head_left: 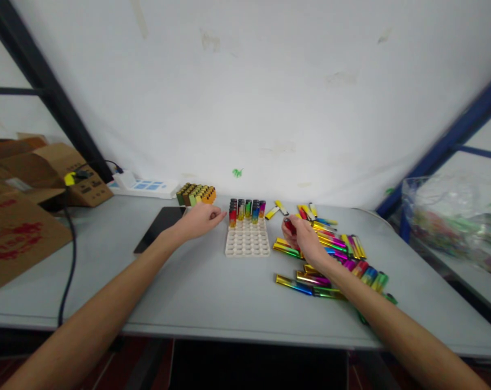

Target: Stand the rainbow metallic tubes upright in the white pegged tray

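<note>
My right hand (306,238) is closed around a red lighter (289,226) with a dark top, held above the right side of the table. My left hand (198,219) hovers just left of a white tray (247,244) with rows of round holes. Its fingers are loosely bent, thumb apart, and nothing shows in them. Several lighters in red, green, blue and purple (255,212) stand upright in the tray's back rows; the front rows show bare holes. Under and around my right hand lies a loose spread of shiny multicoloured lighters (338,244).
A block of upright green, brown and orange lighters (196,194) stands at the back left. Nearby are a flat black device (158,230) and a white power strip (148,188). Cardboard boxes (24,233) and a black cable (69,260) occupy the left; a clear plastic bag (452,216) is right.
</note>
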{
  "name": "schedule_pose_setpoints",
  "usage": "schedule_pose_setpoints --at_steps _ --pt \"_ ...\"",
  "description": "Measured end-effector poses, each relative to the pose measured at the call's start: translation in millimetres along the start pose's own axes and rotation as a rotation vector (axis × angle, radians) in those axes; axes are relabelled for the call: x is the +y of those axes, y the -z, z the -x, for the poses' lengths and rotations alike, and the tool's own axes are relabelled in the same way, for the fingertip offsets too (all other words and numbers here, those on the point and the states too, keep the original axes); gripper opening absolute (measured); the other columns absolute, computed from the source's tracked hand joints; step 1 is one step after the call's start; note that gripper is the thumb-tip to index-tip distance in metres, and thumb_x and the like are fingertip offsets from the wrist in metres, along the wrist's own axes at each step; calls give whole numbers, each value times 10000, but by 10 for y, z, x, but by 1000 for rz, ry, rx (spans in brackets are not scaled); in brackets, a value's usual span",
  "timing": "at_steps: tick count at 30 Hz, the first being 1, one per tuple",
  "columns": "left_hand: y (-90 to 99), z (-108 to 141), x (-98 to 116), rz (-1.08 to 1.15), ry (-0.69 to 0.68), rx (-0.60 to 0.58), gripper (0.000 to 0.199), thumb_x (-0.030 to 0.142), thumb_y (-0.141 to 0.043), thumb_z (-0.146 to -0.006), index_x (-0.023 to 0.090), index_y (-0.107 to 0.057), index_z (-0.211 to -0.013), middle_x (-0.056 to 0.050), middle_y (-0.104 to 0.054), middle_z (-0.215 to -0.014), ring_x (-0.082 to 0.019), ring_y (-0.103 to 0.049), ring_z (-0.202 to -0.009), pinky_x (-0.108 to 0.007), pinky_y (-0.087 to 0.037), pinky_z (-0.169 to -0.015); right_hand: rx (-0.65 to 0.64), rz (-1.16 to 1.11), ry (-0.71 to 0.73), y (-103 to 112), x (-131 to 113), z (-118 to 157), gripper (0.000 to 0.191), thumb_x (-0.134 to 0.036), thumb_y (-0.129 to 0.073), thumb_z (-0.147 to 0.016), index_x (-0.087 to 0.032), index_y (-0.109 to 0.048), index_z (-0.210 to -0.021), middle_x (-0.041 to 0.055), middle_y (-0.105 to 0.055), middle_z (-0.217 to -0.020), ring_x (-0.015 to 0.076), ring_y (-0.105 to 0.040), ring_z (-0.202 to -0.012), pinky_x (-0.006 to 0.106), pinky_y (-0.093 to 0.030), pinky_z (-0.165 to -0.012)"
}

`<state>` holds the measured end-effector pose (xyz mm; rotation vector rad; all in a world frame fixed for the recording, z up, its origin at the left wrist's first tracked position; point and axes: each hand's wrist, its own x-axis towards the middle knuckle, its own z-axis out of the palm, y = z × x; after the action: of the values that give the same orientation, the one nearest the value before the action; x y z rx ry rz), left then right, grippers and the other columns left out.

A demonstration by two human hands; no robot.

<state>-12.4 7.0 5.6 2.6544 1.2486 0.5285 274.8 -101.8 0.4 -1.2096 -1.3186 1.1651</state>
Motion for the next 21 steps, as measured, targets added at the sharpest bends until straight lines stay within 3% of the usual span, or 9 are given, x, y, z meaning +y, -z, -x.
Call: schedule_pose_setpoints --at_steps 4,7,13,17,21 --pt "-2 -2 -6 0 0 0 478 465 -398 -944 179 -490 -571 -2 -530 -514 -132 -470 -521 -273 -269 -564 -38 -25 -17 0 -32 -8 529 -666 -449 -905 -198 -514 -666 -64 -282 -555 88 -216 -458 229 -184 -413" --pt "-4 -2 -31 2 2 5 477 459 -403 -946 175 -499 -574 2 -529 -513 -129 -471 -520 -265 -272 -566 -69 11 73 9 -59 -27 512 -681 -475 -909 -191 -619 -868 -47 -377 -640 96 -320 -509 227 -269 -441" --pt "-26 8 -68 -14 -1 15 480 432 -410 -951 165 -537 -572 -3 -520 -510 -136 -486 -527 -263 -275 -573 -203 259 310 -11 -42 -171 305 -507 -618 -918 -218 -646 -1014 1 -580 -817 145 -560 -774 282 -482 -715" --pt "-58 12 -52 -34 14 -4 479 424 -408 -955 166 -585 -592 -12 -541 -514 -145 -497 -522 -276 -279 -570 -111 430 451 -140 -96 -323 294 -502 -672 -880 -234 -713 -994 78 -637 -1071 209 -600 -1003 312 -518 -772" --pt "-68 6 -36 -46 14 -13 474 418 -404 -960 169 -619 -620 -22 -565 -531 -153 -497 -525 -292 -291 -572 -134 604 496 -351 -258 -437 330 -517 -594 -934 -217 -713 -1004 37 -671 -807 173 -611 -721 279 -467 -606"
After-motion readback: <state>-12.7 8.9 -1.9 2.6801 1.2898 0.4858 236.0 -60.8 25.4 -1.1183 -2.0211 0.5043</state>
